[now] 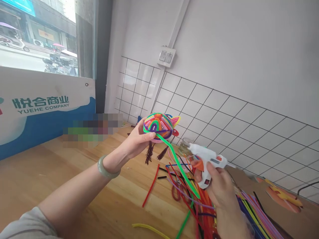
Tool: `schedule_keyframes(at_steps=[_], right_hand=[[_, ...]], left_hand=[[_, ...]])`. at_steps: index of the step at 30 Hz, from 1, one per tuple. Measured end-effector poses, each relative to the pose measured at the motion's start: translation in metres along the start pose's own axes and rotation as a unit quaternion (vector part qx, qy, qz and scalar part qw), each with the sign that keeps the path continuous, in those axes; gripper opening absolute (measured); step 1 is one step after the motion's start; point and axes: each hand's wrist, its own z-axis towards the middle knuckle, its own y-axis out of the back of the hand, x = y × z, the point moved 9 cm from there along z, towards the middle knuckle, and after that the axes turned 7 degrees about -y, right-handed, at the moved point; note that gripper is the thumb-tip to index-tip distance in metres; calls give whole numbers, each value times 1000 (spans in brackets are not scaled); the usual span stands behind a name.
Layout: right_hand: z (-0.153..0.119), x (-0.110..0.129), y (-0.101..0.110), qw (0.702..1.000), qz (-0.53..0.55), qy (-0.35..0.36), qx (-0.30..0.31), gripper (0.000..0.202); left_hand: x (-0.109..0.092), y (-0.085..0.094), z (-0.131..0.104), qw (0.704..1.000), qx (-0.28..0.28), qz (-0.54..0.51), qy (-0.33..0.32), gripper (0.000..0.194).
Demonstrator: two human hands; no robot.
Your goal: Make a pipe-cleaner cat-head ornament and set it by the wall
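My left hand [139, 139] is closed around a colourful pipe-cleaner craft [159, 124], held up above the table. Its surface is banded in several colours, with a pink and yellow pointed piece at its right side and dark tassels [149, 152] hanging below. From under my thumb a long green pipe cleaner [178, 162] runs down to the right, its far end loose. My right hand [219, 182] grips a white hot glue gun [206, 161] with an orange trigger. The nozzle points left toward the craft, apart from it. My fingers are around the handle and trigger.
Loose pipe cleaners [151, 186] in several colours lie over the wooden table [112, 199], with red-handled scissors [176, 192] among them. A glass jar [184, 146] stands behind the glue gun. Bundled pipe cleaners [259, 212] and brown cardboard [279, 212] are at right; a tiled wall is behind.
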Motion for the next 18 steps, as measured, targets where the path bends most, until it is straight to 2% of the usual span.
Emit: schedule_keyframes(at_steps=[3,5,8,13,18], right_hand=[[-13,21,-2,993,-40,98,-52,37],[-26,33,-9,980,-75,163,-81,32],[-47,48,-27,960,-101,246,-82,19],[-73,65,-51,930,-127,338,-68,9],[-84,75,-59,899,-166,397,-81,12]], left_hand=[[4,4,-1,1000,-12,-15,3,60],[5,4,-2,1000,-15,-24,6,61],[6,5,-2,999,-23,-29,9,64],[9,4,-3,999,-16,-38,13,70],[10,3,-4,999,-16,-46,15,71]])
